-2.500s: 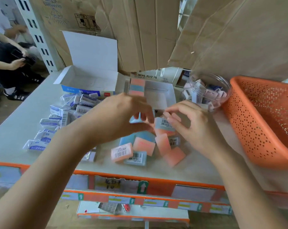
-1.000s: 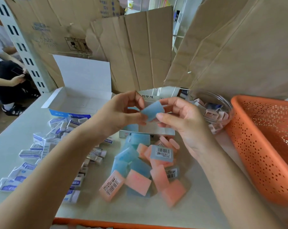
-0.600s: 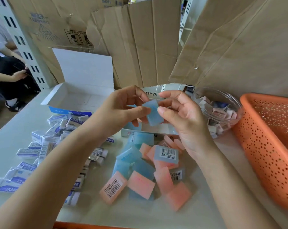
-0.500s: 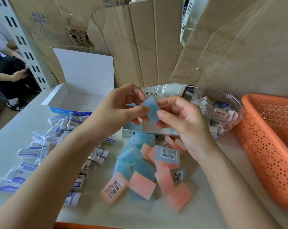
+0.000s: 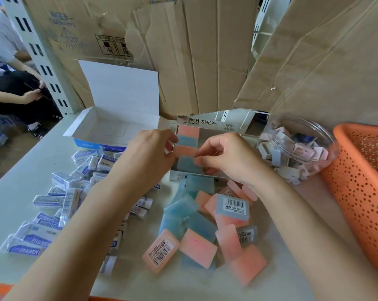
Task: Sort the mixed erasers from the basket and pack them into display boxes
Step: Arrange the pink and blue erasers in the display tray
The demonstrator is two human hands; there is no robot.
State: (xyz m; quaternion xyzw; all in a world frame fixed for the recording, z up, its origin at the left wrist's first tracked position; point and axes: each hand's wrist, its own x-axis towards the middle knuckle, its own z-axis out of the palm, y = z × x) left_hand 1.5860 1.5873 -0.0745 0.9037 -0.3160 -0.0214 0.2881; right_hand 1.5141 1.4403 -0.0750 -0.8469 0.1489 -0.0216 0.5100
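A small display box (image 5: 207, 124) with Korean lettering stands open mid-table, holding a row of alternating pink and blue erasers (image 5: 188, 141). A blue eraser (image 5: 187, 164) lies at the near end of that row; my right hand (image 5: 225, 157) pinches its right edge and my left hand (image 5: 149, 157) holds it at the box's left wall. Loose pink and blue erasers (image 5: 203, 227) lie in a heap just in front of the box. White and blue sleeved erasers (image 5: 60, 205) are scattered to the left, near a large open white box (image 5: 109, 124).
An orange perforated basket (image 5: 361, 192) fills the right edge. A clear round tub (image 5: 296, 148) of small erasers sits between it and the display box. Cardboard sheets (image 5: 205, 55) stand behind. A seated person (image 5: 12, 83) is at far left.
Both hands carried the blue eraser from mid-air down and forward into the display box, where it now lies at the near end of the row.
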